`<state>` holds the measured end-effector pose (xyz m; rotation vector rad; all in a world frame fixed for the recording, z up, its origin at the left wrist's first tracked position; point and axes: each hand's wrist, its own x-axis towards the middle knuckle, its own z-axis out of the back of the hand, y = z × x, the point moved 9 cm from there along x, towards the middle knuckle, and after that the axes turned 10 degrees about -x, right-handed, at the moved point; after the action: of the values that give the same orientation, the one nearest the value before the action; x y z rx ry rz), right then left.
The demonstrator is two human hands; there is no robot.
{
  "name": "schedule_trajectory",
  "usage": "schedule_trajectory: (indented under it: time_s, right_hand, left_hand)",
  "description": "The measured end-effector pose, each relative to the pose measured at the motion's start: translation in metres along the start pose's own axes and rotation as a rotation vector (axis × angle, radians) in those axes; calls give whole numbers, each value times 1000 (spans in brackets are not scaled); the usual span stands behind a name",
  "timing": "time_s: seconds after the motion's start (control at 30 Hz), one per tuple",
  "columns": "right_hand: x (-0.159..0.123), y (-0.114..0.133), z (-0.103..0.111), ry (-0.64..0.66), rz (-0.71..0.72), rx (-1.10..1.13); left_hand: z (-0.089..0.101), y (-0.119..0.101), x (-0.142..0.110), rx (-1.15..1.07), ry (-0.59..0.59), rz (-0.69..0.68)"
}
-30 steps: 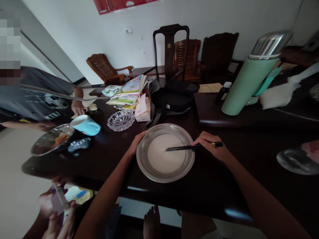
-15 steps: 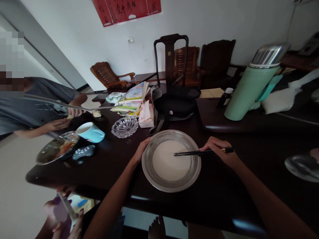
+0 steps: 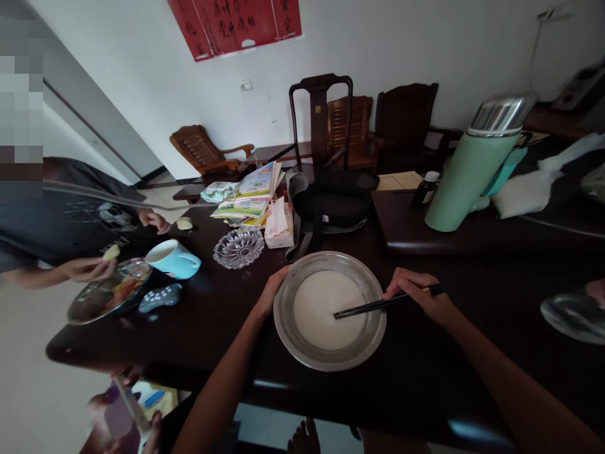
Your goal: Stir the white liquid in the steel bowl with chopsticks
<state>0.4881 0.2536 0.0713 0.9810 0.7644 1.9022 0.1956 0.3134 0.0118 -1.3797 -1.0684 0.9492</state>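
Observation:
In front of me on the dark table stands a round metal bowl of smooth white liquid. My left hand grips the bowl's left rim; part of its fingers is hidden behind the rim. Black chopsticks slant over the right rim, their tips in the liquid near the middle. My right hand is closed around their upper end, just outside the bowl.
Left lie a game controller, a blue mug, a metal bowl of food and a glass dish. Behind are a tissue pack, booklets, a black bag. A green thermos stands right. Two people are at left.
The chopstick tips have shifted toward me within the liquid, and the chopsticks slant more. My left hand stays on the rim. The person at left now holds a pale piece over the food bowl.

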Motion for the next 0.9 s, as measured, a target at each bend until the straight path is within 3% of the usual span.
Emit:
schedule_trajectory:
  time_s: [0.13, 0.3, 0.47, 0.63, 0.8, 0.9]
  right_hand:
    - [0, 2, -1, 0, 15, -111]
    - [0, -7, 2, -36, -68, 16]
    - [0, -4, 2, -35, -31, -75]
    - [-1, -12, 6, -69, -76, 40]
    - [1, -4, 6, -39, -14, -80]
    - [-1, -9, 9, -77, -43, -27]
  left_hand:
    - [1, 4, 1, -30, 10, 13]
    - [2, 6, 1, -29, -3, 11]
    - [2, 6, 0, -25, -10, -6]
    - [5, 7, 2, -7, -23, 1]
    - [2, 4, 3, -15, 2, -35]
    - [1, 6, 2, -21, 3, -15]
